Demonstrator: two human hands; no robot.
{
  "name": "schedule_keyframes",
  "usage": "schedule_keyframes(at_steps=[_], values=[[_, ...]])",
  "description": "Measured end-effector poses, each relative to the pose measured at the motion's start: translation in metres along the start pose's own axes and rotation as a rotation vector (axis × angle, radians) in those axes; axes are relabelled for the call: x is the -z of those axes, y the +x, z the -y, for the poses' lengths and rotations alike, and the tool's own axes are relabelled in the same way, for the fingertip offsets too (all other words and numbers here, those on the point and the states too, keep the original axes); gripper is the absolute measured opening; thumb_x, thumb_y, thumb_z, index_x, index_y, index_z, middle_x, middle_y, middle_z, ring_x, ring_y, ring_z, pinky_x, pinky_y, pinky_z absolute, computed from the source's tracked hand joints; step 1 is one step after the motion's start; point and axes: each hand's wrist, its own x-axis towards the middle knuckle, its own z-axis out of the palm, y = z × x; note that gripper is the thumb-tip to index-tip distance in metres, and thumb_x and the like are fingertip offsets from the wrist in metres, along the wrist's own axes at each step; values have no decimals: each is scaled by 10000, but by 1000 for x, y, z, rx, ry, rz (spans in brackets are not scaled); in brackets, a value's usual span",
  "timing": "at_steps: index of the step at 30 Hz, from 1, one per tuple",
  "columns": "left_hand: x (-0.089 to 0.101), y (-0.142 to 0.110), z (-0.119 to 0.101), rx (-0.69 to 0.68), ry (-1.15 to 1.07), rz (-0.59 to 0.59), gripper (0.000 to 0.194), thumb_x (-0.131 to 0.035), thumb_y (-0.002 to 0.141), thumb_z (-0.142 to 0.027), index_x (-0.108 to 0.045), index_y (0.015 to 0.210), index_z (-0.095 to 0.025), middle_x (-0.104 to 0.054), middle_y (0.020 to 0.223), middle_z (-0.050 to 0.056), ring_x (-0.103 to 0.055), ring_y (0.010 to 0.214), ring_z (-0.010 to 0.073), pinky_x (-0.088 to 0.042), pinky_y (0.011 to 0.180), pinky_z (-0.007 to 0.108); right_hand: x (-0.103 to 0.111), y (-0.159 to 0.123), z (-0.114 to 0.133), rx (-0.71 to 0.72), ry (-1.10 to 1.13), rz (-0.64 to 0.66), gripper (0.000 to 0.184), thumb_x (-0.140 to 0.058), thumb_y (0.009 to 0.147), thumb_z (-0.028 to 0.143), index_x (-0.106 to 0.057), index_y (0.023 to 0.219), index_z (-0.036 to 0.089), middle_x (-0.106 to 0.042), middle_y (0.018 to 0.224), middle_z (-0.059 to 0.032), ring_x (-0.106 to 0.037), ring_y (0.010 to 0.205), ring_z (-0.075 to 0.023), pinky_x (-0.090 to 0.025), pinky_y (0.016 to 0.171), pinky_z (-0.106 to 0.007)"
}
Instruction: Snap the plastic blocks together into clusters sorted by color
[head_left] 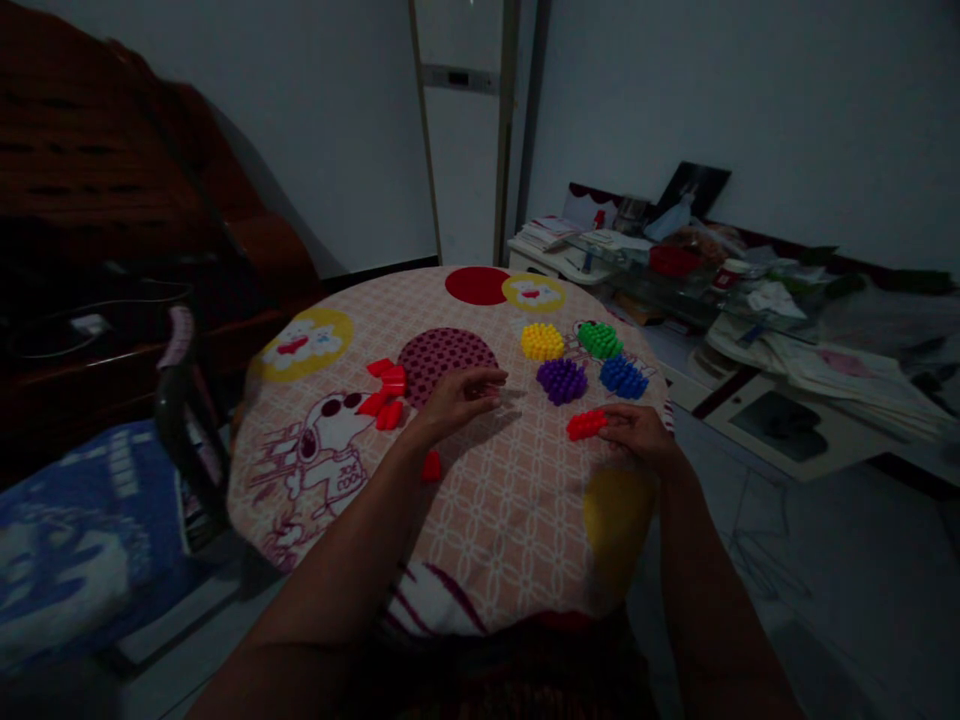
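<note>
My right hand [634,432] grips the end of a red knobbly plastic piece [586,425] near the right side of the table. Just beyond it sit knobbly round clusters: purple [562,380], blue [624,377], yellow [541,342] and green [600,340]. Over the middle of the table, my left hand [463,398] has its fingers stretched forward and the thumb apart, with nothing seen in it. Several smooth red plastic pieces [390,382] lie to its left. One more red piece [431,466] rests beside my left forearm, partly hidden by it.
A patterned cloth [510,540] covers the round table. On the left are a chair with a blue cover [82,530] and a wooden bench [90,130]. Cluttered low shelving [780,390] with papers and bags runs along the right wall. A tall white cabinet unit [461,150] stands behind.
</note>
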Motion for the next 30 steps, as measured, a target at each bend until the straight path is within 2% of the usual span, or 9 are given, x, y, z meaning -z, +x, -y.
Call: schedule_keyframes(at_steps=[4,7,9,13,15,19,23,27,30], values=[[9,1,9,57,25,-55,485,-733,745,-390,-713,1167,-152,-759,1058,109,-712,900,238,-571,794,350,1,-2,3,-2,-16,10,552,-839,524,334,-728,1023,126,-624,596,12,-539,464,-114,-415,419,-226],[22,-1,13,50,17,-212,475,-739,718,-393,-727,1122,-142,-757,1048,114,-704,925,243,-570,802,351,4,-8,3,12,-10,-24,697,-840,530,331,-681,1175,119,-625,595,25,-543,452,-116,-412,408,-225],[32,-7,13,45,33,-318,459,-732,707,-383,-732,1091,-131,-755,1023,111,-698,902,233,-564,793,340,3,-16,1,40,16,-95,730,-836,554,355,-657,1220,116,-623,581,28,-535,433,-115,-415,400,-226],[48,-28,3,139,235,-431,364,-665,736,-325,-743,1031,-128,-739,831,66,-664,738,189,-525,694,293,-16,-35,-4,160,113,-315,472,-785,669,425,-715,1032,131,-617,543,4,-505,398,-104,-376,367,-216],[51,-42,-5,191,390,-344,287,-652,744,-297,-756,957,-136,-719,758,47,-643,695,179,-493,676,278,-33,-45,-5,219,165,-356,348,-763,714,432,-723,912,148,-611,539,-1,-499,397,-100,-361,361,-213],[44,-69,-22,295,703,-39,152,-675,731,-264,-754,806,-159,-714,749,59,-635,697,194,-436,661,273,-65,-58,-2,225,200,-250,295,-765,718,434,-714,804,156,-595,522,3,-490,389,-98,-351,359,-217],[30,-90,-29,416,886,43,182,-688,748,-324,-730,827,-166,-710,802,96,-627,712,219,-393,626,279,-82,-59,0,178,194,-178,320,-767,695,454,-715,797,155,-587,510,9,-481,380,-97,-356,363,-220],[16,-93,-31,366,842,76,137,-676,744,-303,-688,755,-167,-679,742,67,-594,673,190,-367,614,268,-91,-57,-3,146,139,-159,337,-774,662,464,-724,782,152,-602,525,1,-498,409,-101,-397,394,-226],[-6,-78,-33,221,605,61,137,-653,753,-292,-689,778,-163,-673,736,34,-581,662,162,-376,615,253,-98,-58,-4,142,98,-127,347,-770,658,465,-737,791,146,-615,544,-7,-503,431,-103,-413,412,-229]])
